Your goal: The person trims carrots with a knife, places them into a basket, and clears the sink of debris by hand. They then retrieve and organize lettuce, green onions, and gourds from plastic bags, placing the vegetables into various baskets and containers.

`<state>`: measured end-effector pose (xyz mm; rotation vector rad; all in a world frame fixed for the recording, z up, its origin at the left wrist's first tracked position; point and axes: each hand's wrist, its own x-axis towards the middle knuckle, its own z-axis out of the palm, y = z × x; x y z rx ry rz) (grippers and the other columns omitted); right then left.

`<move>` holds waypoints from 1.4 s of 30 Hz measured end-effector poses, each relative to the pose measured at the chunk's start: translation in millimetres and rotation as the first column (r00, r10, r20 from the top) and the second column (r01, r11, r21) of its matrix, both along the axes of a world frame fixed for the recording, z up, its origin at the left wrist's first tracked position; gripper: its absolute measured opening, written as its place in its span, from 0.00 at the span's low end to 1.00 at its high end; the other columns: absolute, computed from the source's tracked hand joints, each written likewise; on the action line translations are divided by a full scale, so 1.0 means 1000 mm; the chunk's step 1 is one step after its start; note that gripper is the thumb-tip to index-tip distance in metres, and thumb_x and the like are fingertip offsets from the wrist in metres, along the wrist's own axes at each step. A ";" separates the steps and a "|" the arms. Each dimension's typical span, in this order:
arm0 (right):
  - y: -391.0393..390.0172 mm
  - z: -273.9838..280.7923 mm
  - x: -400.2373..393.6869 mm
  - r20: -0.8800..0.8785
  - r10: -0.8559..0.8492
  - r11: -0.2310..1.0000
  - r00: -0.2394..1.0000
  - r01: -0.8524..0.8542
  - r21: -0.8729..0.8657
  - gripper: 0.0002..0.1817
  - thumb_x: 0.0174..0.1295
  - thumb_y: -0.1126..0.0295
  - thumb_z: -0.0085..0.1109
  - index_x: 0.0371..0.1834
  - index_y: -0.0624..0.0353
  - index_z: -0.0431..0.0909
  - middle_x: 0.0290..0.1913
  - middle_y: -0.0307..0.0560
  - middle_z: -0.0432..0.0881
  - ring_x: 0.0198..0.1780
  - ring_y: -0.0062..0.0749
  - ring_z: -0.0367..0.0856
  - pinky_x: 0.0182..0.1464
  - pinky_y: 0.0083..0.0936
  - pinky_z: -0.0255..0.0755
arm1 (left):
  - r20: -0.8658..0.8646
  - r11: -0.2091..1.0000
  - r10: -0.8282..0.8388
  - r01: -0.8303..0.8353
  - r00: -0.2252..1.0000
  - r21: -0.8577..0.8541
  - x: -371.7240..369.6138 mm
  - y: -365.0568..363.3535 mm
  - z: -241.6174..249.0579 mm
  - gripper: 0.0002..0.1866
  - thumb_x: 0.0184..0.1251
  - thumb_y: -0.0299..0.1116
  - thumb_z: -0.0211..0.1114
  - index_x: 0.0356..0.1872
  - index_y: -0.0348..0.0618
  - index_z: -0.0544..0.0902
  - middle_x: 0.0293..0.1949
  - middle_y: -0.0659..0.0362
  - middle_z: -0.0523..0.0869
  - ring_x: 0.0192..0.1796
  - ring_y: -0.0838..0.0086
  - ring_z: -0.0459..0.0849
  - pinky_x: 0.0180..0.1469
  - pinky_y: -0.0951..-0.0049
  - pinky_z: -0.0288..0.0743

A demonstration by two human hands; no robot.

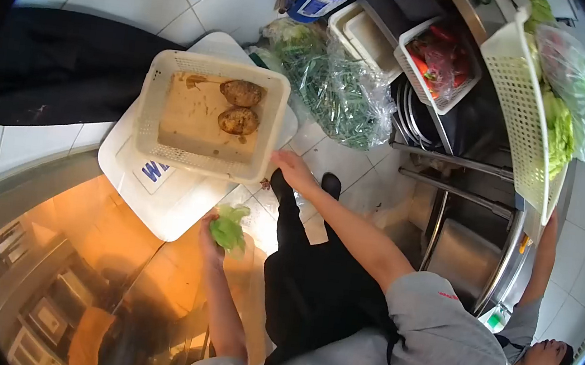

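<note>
My left hand (214, 240) holds a green lettuce leaf (229, 227) above the orange-lit steel counter (83, 245). My right hand (292, 169) reaches across my black apron and grips the lower right corner of a white plastic basket (152, 112). The basket holds a brown cardboard liner and two potatoes (240, 107). It rests on a white lid (160, 200) with blue lettering.
A clear bag of green beans (339, 87) lies on the tiled floor past the basket. At the right are a steel rack, a small basket of red vegetables (438, 58) and a tall white basket of leafy greens (531, 116). A co-worker (540, 355) reaches toward it.
</note>
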<state>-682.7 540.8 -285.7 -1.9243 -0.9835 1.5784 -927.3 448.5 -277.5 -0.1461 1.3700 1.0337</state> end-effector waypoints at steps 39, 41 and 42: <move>0.207 -0.151 0.250 0.668 0.246 0.905 0.702 -0.413 0.101 0.57 0.38 0.46 0.69 0.70 0.51 0.45 0.70 0.62 0.43 0.67 0.69 0.43 0.63 0.46 0.53 | -0.730 0.519 -0.601 0.854 0.327 -0.045 0.331 0.117 -0.135 0.08 0.53 0.32 0.58 0.33 0.41 0.76 0.40 0.54 0.79 0.40 0.55 0.78 0.40 0.62 0.72; 0.229 -0.172 0.243 0.655 0.415 0.877 0.631 -0.469 -0.104 0.49 0.42 0.52 0.68 0.67 0.50 0.52 0.67 0.63 0.51 0.65 0.67 0.51 0.61 0.45 0.57 | -0.803 0.557 -0.481 0.830 0.351 0.029 0.325 0.125 -0.123 0.08 0.54 0.32 0.58 0.31 0.40 0.75 0.39 0.55 0.78 0.38 0.55 0.79 0.39 0.63 0.72; 0.234 -0.181 0.240 0.607 0.579 0.805 0.544 -0.502 -0.317 0.42 0.45 0.58 0.66 0.65 0.49 0.58 0.63 0.64 0.59 0.62 0.64 0.58 0.59 0.44 0.61 | -0.797 0.534 -0.506 0.846 0.329 0.010 0.322 0.129 -0.115 0.07 0.54 0.32 0.58 0.31 0.40 0.75 0.40 0.55 0.78 0.37 0.56 0.79 0.38 0.63 0.73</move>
